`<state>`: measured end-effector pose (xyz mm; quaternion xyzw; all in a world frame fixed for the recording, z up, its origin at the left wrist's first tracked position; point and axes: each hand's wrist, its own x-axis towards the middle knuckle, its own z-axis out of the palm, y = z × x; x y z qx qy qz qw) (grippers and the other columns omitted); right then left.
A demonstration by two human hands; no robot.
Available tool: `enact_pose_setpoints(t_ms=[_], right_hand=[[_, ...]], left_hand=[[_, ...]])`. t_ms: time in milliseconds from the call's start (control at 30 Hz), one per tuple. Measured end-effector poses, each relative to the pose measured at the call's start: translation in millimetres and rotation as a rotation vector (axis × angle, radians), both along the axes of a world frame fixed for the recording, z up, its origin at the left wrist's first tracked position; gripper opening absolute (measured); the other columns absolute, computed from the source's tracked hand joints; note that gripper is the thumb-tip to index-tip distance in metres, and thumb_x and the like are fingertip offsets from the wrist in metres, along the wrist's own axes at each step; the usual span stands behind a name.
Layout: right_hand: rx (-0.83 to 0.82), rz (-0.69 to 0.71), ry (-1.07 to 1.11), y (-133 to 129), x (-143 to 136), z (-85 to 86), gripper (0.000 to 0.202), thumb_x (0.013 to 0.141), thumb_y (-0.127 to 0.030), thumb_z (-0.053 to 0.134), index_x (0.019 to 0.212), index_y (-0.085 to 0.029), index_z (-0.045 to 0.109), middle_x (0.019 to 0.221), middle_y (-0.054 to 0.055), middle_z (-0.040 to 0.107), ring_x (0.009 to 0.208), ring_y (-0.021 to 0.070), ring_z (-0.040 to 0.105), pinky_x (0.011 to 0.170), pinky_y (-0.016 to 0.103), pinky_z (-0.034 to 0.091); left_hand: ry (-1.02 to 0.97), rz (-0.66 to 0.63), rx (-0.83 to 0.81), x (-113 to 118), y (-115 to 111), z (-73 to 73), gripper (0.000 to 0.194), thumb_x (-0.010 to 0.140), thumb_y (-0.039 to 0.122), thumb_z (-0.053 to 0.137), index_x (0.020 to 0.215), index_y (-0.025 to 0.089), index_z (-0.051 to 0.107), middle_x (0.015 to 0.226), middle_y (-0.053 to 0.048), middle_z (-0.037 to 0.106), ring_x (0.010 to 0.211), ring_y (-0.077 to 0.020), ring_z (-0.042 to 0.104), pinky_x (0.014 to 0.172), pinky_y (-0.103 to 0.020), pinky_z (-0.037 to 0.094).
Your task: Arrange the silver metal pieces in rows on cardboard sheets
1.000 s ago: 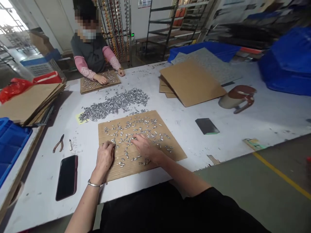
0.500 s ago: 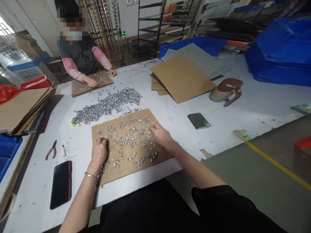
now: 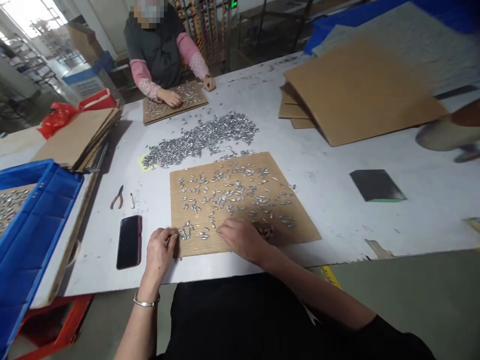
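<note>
A flat cardboard sheet lies on the white table, with small silver leaf-shaped metal pieces scattered over it. At the sheet's lower left edge, my left hand has its fingers curled together beside a few pieces. My right hand rests over the sheet's lower middle, fingers bent and pressed together, tips pointing left. Whatever either hand pinches is hidden or too small to see. Beyond the sheet spreads a long heap of the same silver pieces.
To the left lie pliers, a small white-handled tool and a phone. A dark block and stacked cardboard are on the right. A blue crate stands far left. Across the table, a co-worker handles another covered board.
My right hand has moved from the sheet's right side to its lower middle. My left hand has shifted to the lower left corner area. The camera view has turned left and down.
</note>
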<state>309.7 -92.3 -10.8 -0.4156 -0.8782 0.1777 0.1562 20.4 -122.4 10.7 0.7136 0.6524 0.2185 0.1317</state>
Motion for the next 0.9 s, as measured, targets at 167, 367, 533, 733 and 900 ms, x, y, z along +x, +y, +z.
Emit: enact_pose_setpoints(t_ms=[167, 367, 533, 733, 900], right_hand=[[0.028, 0.075, -0.022, 4.6, -50.1, -2.2, 0.024, 0.102, -0.022, 0.052, 0.086, -0.019, 0.07, 0.083, 0.004, 0.064, 0.081, 0.0166, 0.055, 0.077, 0.029, 0.034], [0.042, 0.032, -0.117, 9.8, -79.3, -0.8, 0.023, 0.101, -0.021, 0.053, 0.086, -0.019, 0.069, 0.084, 0.005, 0.063, 0.082, 0.0182, 0.054, 0.077, 0.031, 0.032], [0.074, 0.155, -0.121, 13.0, -92.7, -2.3, 0.024, 0.102, -0.021, 0.048, 0.088, -0.018, 0.068, 0.09, 0.006, 0.064, 0.087, 0.0197, 0.054, 0.08, 0.033, 0.033], [-0.002, 0.131, -0.165, 11.9, -87.7, -2.1, 0.022, 0.101, -0.021, 0.047, 0.09, -0.016, 0.066, 0.09, 0.008, 0.065, 0.085, 0.0202, 0.055, 0.079, 0.032, 0.034], [-0.118, 0.093, -0.197, 5.4, -74.6, 1.7, 0.018, 0.099, -0.022, 0.052, 0.089, -0.017, 0.066, 0.089, 0.006, 0.066, 0.082, 0.0185, 0.057, 0.076, 0.03, 0.035]], left_hand=[[-0.085, 0.054, 0.021, 12.0, -22.7, -15.9, 0.018, 0.096, 0.029, 0.053, 0.09, 0.023, 0.069, 0.091, -0.006, 0.071, 0.088, -0.0228, 0.066, 0.082, -0.037, 0.053], [-0.038, 0.107, 0.038, 30.0, -17.5, -27.2, 0.015, 0.095, 0.026, 0.054, 0.089, 0.021, 0.067, 0.085, -0.007, 0.066, 0.083, -0.0249, 0.062, 0.08, -0.04, 0.052], [-0.118, 0.046, -0.075, 25.1, -16.2, -19.7, 0.013, 0.091, 0.018, 0.051, 0.089, 0.022, 0.063, 0.086, -0.006, 0.065, 0.083, -0.0232, 0.064, 0.079, -0.038, 0.053], [-0.161, 0.062, -0.073, 25.2, -23.2, -22.1, 0.014, 0.09, 0.017, 0.049, 0.096, 0.022, 0.061, 0.09, -0.007, 0.068, 0.084, -0.0228, 0.066, 0.08, -0.037, 0.053], [-0.205, 0.009, -0.062, 30.3, -28.6, -21.3, 0.013, 0.091, 0.016, 0.048, 0.09, 0.023, 0.058, 0.089, -0.006, 0.069, 0.084, -0.0215, 0.066, 0.079, -0.034, 0.052]])
